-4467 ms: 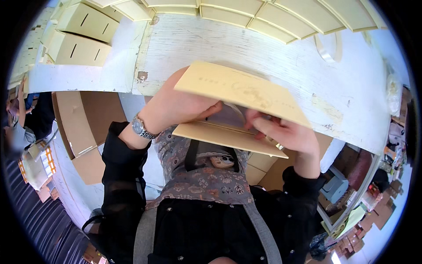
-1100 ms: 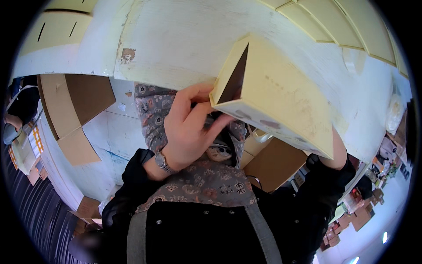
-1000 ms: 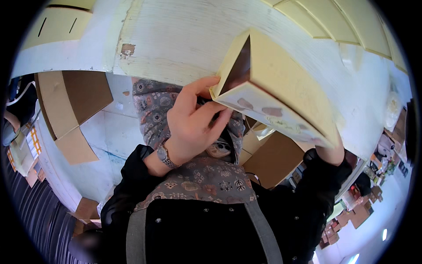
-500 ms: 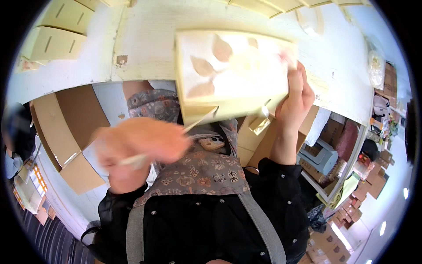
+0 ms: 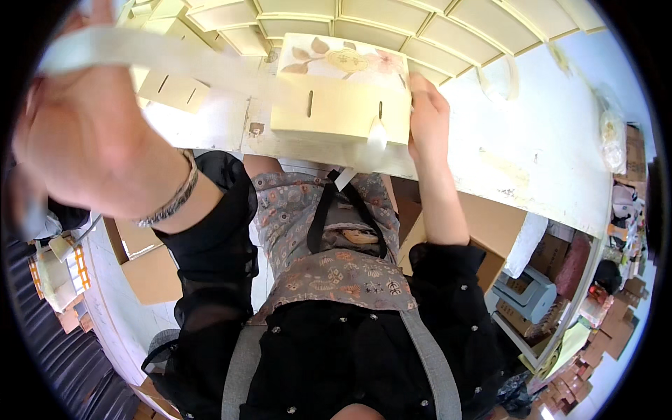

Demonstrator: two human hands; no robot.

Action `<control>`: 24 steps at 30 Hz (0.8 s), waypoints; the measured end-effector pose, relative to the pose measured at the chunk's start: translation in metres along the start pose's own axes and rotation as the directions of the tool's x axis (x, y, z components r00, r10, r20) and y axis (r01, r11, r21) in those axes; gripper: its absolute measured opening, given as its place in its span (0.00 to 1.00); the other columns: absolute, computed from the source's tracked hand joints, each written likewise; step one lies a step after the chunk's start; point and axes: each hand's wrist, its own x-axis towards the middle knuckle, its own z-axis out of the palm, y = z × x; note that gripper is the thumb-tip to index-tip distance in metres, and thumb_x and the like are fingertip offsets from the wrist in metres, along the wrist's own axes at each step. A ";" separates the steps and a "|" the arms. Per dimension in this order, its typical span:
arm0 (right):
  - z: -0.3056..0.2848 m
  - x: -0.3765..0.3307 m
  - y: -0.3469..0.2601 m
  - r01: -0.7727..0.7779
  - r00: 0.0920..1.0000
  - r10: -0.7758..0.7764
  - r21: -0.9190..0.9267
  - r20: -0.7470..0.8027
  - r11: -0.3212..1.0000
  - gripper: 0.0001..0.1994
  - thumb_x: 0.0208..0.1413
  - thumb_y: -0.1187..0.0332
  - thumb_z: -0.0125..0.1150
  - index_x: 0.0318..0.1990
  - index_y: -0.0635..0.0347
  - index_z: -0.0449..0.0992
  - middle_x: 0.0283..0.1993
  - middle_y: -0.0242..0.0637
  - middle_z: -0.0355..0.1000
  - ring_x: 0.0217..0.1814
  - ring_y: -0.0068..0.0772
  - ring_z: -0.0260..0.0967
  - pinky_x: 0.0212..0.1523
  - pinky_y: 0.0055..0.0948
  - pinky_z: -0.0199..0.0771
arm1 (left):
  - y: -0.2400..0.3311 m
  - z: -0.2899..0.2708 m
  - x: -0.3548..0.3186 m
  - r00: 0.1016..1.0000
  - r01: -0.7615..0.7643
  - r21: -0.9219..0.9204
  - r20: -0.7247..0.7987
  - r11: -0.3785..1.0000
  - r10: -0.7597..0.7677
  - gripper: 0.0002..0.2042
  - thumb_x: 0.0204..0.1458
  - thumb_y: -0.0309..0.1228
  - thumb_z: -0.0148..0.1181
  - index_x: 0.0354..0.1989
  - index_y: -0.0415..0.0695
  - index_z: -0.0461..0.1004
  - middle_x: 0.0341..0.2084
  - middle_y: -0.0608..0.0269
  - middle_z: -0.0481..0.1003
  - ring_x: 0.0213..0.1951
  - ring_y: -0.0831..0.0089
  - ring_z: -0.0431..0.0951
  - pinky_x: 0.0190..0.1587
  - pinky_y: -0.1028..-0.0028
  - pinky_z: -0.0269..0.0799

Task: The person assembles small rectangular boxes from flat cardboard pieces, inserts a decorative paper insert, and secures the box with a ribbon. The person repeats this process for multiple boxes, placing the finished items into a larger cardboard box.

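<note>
- Cream card box (image 5: 341,91), printed with leaves and a flower on top, is sitting at the near edge of the white worktable (image 5: 546,147), its slotted front wall facing the person.
- Right hand (image 5: 428,112) is pressing flat against the box's right end, fingers stretched out and lying together along the side wall, steadying it rather than gripping round it.
- Left hand (image 5: 91,140) is rising high and close to the camera, blurred; its fingers are curling closed around a pale ribbon (image 5: 175,59), which is running taut from the hand across to the box's front.
- A second stretch of ribbon is hanging down from the slot on the right of the front wall, over the table edge; whether it is the same length cannot be told.
- Rows of flat cream box blanks (image 5: 420,28) are lying along the far side of the table, just behind the box.
- Brown cartons (image 5: 147,269) are standing on the floor beneath the table, to the person's left.
</note>
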 end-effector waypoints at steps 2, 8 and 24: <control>-0.002 -0.044 -0.004 0.244 0.955 -0.226 0.077 -0.190 0.967 0.20 0.59 0.67 0.57 0.54 0.69 0.65 0.52 0.41 0.64 0.48 0.28 0.64 0.47 0.29 0.67 | -0.018 0.004 -0.001 0.999 -0.049 0.178 -0.003 0.983 0.050 0.11 0.55 0.32 0.45 0.29 0.40 0.73 0.32 0.53 0.72 0.44 0.57 0.73 0.65 0.36 0.43; 0.000 -0.097 0.040 0.773 0.432 -0.778 -0.632 0.455 0.059 0.24 0.48 0.70 0.66 0.54 0.60 0.68 0.53 0.44 0.60 0.48 0.38 0.62 0.49 0.34 0.65 | -0.063 -0.031 -0.013 0.897 0.142 0.487 0.306 0.862 -0.320 0.11 0.58 0.35 0.46 0.32 0.43 0.73 0.24 0.64 0.70 0.25 0.71 0.69 0.43 0.65 0.70; -0.034 -0.013 -0.061 0.060 0.937 0.103 -0.444 0.334 0.894 0.15 0.59 0.61 0.54 0.25 0.63 0.75 0.20 0.34 0.71 0.21 0.19 0.65 0.23 0.22 0.63 | -0.142 -0.069 -0.084 0.727 -0.624 0.760 0.479 -0.182 -0.493 0.04 0.50 0.30 0.57 0.35 0.50 0.74 0.32 0.71 0.73 0.21 0.71 0.75 0.21 0.75 0.70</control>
